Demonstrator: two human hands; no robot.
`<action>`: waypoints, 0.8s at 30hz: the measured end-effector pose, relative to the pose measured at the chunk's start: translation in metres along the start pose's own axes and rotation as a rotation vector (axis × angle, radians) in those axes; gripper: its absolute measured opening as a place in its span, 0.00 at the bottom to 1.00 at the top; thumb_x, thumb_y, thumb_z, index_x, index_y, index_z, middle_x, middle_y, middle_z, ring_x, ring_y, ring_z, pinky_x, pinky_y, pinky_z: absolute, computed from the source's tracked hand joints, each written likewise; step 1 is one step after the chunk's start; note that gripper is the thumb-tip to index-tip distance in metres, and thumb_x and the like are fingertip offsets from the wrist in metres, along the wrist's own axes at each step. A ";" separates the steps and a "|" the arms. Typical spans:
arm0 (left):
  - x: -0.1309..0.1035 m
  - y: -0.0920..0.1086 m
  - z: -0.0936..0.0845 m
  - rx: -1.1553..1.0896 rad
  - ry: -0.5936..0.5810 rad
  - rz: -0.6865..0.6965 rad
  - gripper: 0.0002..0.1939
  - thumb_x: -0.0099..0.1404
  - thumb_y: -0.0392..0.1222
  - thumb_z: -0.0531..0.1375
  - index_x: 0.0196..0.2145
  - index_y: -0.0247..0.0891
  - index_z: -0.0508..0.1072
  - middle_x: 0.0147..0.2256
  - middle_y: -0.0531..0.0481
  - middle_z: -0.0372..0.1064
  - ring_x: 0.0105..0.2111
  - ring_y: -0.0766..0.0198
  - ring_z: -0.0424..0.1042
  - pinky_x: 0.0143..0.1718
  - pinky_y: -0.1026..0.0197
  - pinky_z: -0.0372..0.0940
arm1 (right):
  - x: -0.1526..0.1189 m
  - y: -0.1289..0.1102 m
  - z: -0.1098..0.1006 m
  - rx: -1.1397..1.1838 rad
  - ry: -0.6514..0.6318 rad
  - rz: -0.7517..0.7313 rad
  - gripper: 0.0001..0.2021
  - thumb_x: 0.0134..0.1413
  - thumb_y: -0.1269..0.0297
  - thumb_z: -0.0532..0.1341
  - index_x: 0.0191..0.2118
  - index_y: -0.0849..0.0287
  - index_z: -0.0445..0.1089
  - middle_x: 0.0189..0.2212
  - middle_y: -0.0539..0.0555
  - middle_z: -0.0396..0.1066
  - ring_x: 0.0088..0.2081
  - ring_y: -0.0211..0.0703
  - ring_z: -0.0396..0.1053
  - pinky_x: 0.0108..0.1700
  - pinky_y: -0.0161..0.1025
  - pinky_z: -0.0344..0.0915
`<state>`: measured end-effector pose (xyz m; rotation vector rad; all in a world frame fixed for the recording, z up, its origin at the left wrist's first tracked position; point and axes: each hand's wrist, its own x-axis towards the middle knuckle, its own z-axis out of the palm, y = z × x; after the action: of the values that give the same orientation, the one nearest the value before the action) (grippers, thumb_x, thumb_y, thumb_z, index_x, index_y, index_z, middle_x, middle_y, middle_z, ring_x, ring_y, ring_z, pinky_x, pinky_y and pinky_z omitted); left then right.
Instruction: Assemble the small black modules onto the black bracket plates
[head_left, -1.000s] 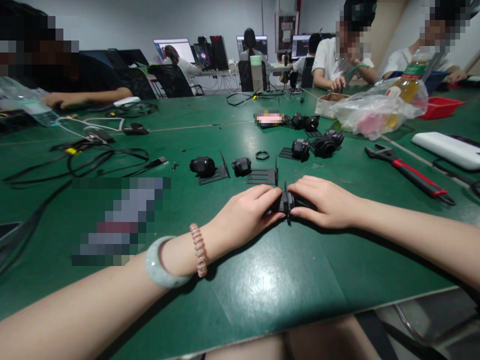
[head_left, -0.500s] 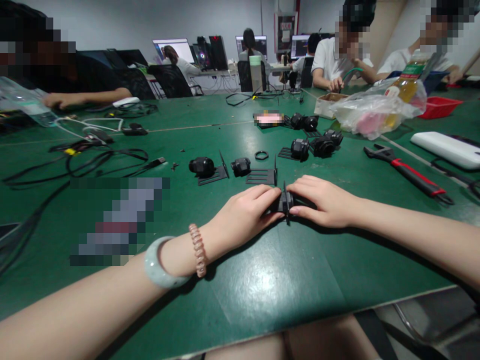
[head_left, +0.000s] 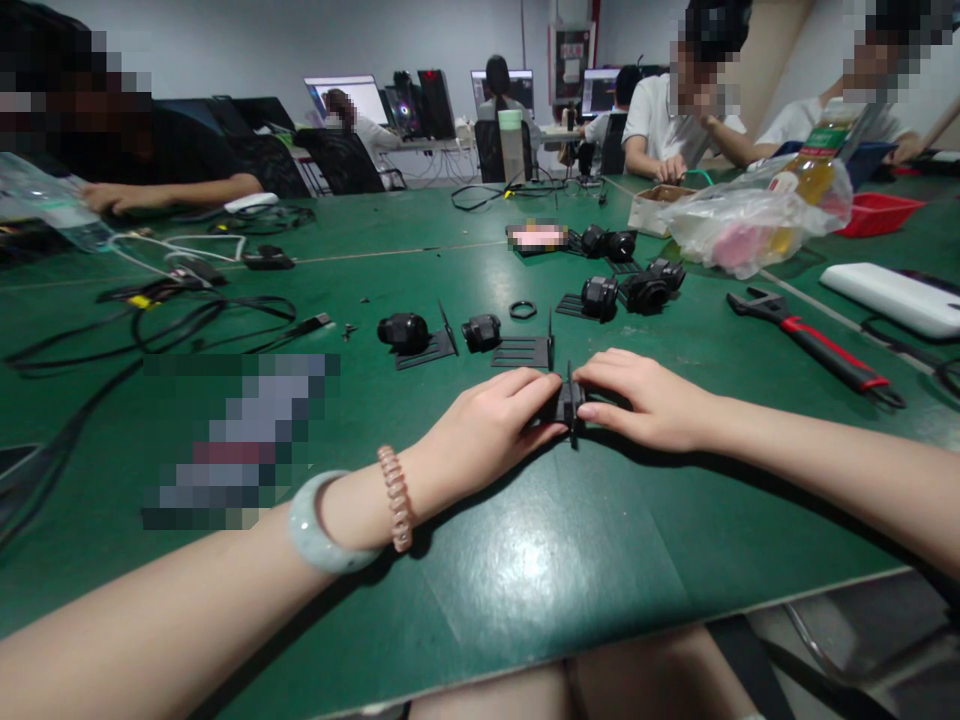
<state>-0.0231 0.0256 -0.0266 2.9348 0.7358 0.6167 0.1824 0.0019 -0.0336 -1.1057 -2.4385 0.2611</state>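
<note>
Both my hands grip a small black camera part (head_left: 571, 403) with a thin upright bracket plate, low over the table. My left hand (head_left: 499, 420), with a bangle and a beaded bracelet on its arm, pinches the body from the left. From the right, my right hand (head_left: 649, 400) has fingers and thumb closed against the plate side; its inner grip is partly hidden. Just beyond lie a slotted black bracket (head_left: 523, 352), a black camera (head_left: 481, 332), another black camera (head_left: 403, 332) by its bracket, and a black ring (head_left: 523, 310).
More black cameras (head_left: 646, 292) lie farther back. An adjustable wrench (head_left: 817, 345) and a white box-like device (head_left: 896, 300) are at right. Cables (head_left: 217, 310) and a blurred-out flat object (head_left: 247, 440) occupy the left. A plastic bag (head_left: 750, 225) stands beyond; other people sit around.
My hands keep hold of the part with barely any shift. Across the table, a seated person's hand and the green strip near it have moved slightly.
</note>
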 end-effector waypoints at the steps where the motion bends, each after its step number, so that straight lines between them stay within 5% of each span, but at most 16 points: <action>1: 0.000 0.000 0.000 0.002 0.000 -0.001 0.16 0.58 0.43 0.53 0.43 0.35 0.62 0.38 0.45 0.65 0.38 0.63 0.66 0.38 0.62 0.63 | 0.001 0.001 0.000 0.020 0.003 0.022 0.15 0.55 0.56 0.48 0.34 0.62 0.64 0.30 0.55 0.65 0.34 0.41 0.61 0.38 0.38 0.56; 6: 0.000 0.001 0.001 0.003 -0.011 -0.003 0.16 0.58 0.44 0.53 0.43 0.35 0.61 0.38 0.45 0.65 0.38 0.63 0.66 0.39 0.61 0.63 | 0.002 0.004 0.001 0.086 0.019 0.098 0.18 0.58 0.57 0.43 0.29 0.63 0.64 0.27 0.54 0.63 0.31 0.38 0.61 0.35 0.35 0.56; 15: 0.000 0.000 0.000 0.004 -0.031 0.000 0.16 0.59 0.44 0.52 0.44 0.35 0.61 0.38 0.44 0.65 0.39 0.62 0.66 0.39 0.61 0.63 | -0.001 0.002 0.002 -0.023 0.032 -0.035 0.20 0.45 0.50 0.56 0.38 0.62 0.62 0.30 0.56 0.64 0.34 0.43 0.60 0.35 0.39 0.58; 24: -0.001 0.000 0.000 -0.003 0.000 0.013 0.15 0.59 0.43 0.53 0.43 0.35 0.61 0.38 0.45 0.65 0.38 0.63 0.66 0.38 0.61 0.63 | -0.002 0.001 0.001 -0.080 0.016 -0.077 0.18 0.48 0.52 0.54 0.39 0.62 0.61 0.31 0.58 0.64 0.35 0.45 0.61 0.37 0.41 0.58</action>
<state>-0.0234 0.0250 -0.0268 2.9396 0.7162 0.6180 0.1835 0.0012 -0.0350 -1.0404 -2.4898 0.1308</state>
